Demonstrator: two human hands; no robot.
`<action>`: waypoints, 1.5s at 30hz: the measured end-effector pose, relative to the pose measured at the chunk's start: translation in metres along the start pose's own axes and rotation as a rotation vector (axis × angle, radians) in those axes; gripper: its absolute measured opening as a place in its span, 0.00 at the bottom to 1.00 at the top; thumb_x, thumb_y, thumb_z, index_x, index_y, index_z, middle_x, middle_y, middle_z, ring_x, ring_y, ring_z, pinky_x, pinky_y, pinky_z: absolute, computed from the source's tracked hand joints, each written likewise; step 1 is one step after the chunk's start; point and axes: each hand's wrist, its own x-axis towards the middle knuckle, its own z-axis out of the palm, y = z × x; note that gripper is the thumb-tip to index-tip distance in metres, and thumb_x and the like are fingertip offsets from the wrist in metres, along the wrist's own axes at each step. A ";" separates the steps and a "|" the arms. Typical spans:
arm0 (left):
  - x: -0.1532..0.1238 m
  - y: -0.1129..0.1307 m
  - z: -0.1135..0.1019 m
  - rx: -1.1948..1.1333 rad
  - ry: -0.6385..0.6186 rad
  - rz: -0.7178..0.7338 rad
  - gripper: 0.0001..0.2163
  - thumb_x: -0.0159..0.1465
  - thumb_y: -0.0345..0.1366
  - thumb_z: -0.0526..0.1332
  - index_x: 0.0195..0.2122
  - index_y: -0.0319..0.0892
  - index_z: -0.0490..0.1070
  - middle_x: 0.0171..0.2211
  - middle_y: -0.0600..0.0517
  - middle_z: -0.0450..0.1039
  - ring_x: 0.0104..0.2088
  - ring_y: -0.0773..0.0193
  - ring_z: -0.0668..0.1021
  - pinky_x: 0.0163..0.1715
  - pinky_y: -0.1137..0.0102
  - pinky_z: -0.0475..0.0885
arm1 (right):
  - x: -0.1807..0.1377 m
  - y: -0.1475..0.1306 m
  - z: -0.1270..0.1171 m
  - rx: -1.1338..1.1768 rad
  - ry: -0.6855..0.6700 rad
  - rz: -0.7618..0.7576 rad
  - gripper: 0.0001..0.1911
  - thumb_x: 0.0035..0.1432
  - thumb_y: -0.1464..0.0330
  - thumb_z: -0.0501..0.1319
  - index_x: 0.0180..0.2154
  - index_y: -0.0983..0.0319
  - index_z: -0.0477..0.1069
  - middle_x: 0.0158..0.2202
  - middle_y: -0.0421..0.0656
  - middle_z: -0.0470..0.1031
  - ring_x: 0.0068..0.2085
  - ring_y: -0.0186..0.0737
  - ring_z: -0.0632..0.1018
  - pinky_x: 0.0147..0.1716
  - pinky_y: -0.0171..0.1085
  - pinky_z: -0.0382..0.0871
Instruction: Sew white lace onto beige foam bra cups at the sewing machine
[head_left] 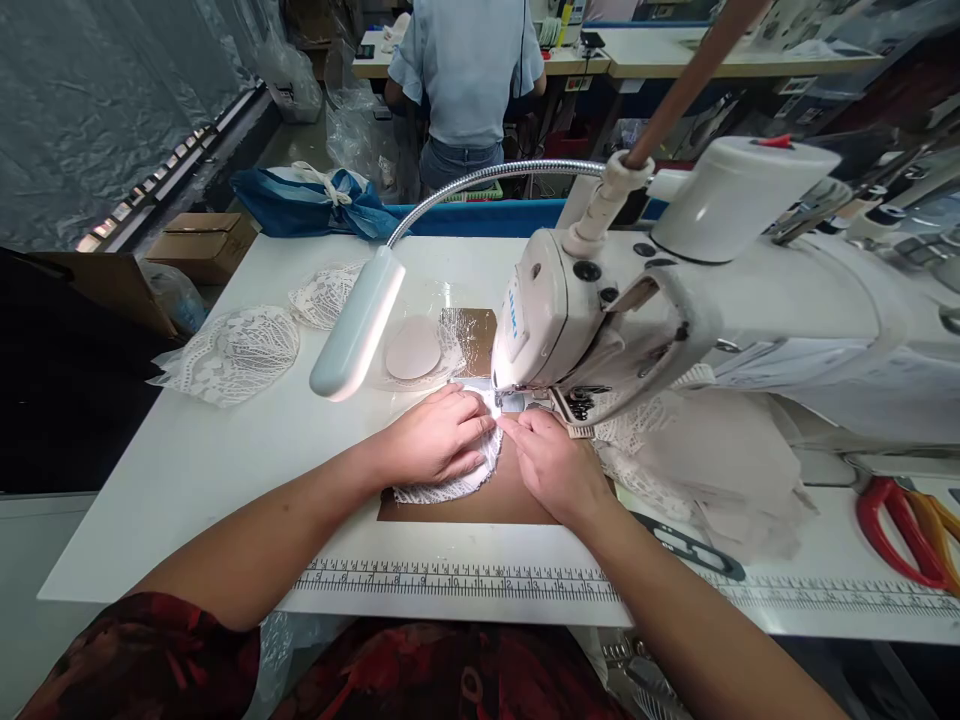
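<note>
A white lace cup piece lies under the needle end of a white sewing machine, over a brown plate. My left hand rests on the lace, palm down, with its fingers laid across the piece. Just right of the presser foot, my right hand is closed, its thumb and forefinger pinched at the edge of the lace cup piece. The fabric between those fingertips is mostly hidden. Behind my left hand sits a round pale pad on clear plastic and lace.
A lamp on a bent metal neck hangs over the table's left half. Lace cups lie at left, sheer fabric at right. Red-handled scissors are far right. A printed ruler runs along the front. A person sits beyond.
</note>
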 end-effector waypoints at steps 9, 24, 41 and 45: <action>0.000 -0.001 -0.002 0.067 0.006 -0.061 0.16 0.66 0.38 0.55 0.50 0.35 0.68 0.45 0.40 0.70 0.44 0.54 0.72 0.50 0.56 0.66 | -0.002 0.002 -0.002 0.060 0.041 -0.082 0.20 0.60 0.75 0.52 0.49 0.59 0.75 0.34 0.44 0.76 0.35 0.39 0.72 0.32 0.35 0.60; -0.001 -0.001 0.005 0.055 0.042 0.053 0.14 0.69 0.31 0.51 0.53 0.34 0.67 0.53 0.39 0.70 0.53 0.52 0.71 0.50 0.57 0.70 | -0.001 0.001 -0.003 0.090 0.052 -0.068 0.18 0.62 0.72 0.52 0.49 0.60 0.74 0.35 0.45 0.77 0.40 0.43 0.74 0.36 0.37 0.63; 0.001 -0.002 0.006 0.120 0.035 -0.005 0.16 0.68 0.30 0.52 0.55 0.35 0.67 0.54 0.39 0.70 0.53 0.52 0.71 0.49 0.57 0.68 | 0.005 0.000 0.003 0.022 0.045 -0.032 0.22 0.60 0.76 0.50 0.52 0.59 0.73 0.41 0.48 0.78 0.41 0.43 0.75 0.42 0.38 0.67; 0.002 -0.003 0.006 0.122 0.010 -0.026 0.16 0.68 0.30 0.51 0.56 0.35 0.67 0.56 0.40 0.69 0.52 0.53 0.71 0.51 0.57 0.66 | 0.003 0.001 0.003 0.037 0.041 -0.032 0.22 0.60 0.75 0.50 0.52 0.59 0.73 0.41 0.47 0.78 0.41 0.43 0.75 0.40 0.37 0.67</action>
